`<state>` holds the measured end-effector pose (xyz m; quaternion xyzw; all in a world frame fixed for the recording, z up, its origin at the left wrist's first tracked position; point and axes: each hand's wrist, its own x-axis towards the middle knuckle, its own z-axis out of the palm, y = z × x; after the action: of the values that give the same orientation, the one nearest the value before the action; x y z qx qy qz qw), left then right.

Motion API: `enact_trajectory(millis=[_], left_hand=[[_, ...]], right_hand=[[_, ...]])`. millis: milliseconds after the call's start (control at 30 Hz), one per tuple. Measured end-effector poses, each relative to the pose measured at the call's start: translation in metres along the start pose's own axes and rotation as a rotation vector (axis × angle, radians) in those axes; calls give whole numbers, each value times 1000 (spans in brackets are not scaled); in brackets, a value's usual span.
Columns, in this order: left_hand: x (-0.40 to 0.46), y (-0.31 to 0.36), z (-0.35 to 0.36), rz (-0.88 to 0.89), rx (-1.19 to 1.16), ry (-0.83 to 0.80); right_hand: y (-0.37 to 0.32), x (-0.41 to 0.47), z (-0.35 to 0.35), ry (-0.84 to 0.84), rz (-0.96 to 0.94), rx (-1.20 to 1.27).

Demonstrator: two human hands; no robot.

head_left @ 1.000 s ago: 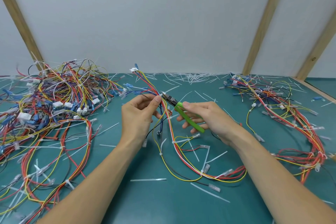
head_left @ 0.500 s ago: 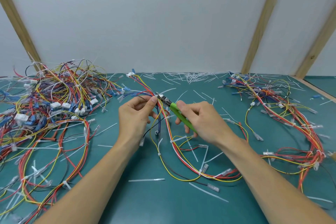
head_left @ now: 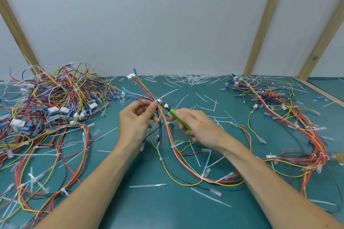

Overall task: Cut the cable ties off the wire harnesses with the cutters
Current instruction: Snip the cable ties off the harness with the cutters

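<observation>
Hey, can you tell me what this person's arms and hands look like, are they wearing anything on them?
Both arms are bare right up to the frame's bottom edge: no sleeves show. The left hand and right hand wear no gloves, and no rings, watch, wristband or markings are visible on the fingers or wrists.

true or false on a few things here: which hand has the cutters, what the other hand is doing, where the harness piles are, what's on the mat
1. The right hand holds the green-handled cutters. True.
2. The left hand lies flat on the green mat. False: it pinches the wire harness up by the cutter tip.
3. The cutters have red handles. False: green.
4. Cut cable ties lie scattered by the back wall. True.
5. Harnesses are piled only on the left. False: a left pile and a right pile.
</observation>
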<state>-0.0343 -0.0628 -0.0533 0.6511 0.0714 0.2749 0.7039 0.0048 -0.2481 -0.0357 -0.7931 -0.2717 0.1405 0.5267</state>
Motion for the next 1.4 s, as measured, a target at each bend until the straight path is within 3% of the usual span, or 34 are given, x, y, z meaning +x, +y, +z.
enact_trajectory(millis=[1400], left_hand=[[-4,4,4,-61,6,-22]], right_hand=[[2,1,-3,65,-92,-149]])
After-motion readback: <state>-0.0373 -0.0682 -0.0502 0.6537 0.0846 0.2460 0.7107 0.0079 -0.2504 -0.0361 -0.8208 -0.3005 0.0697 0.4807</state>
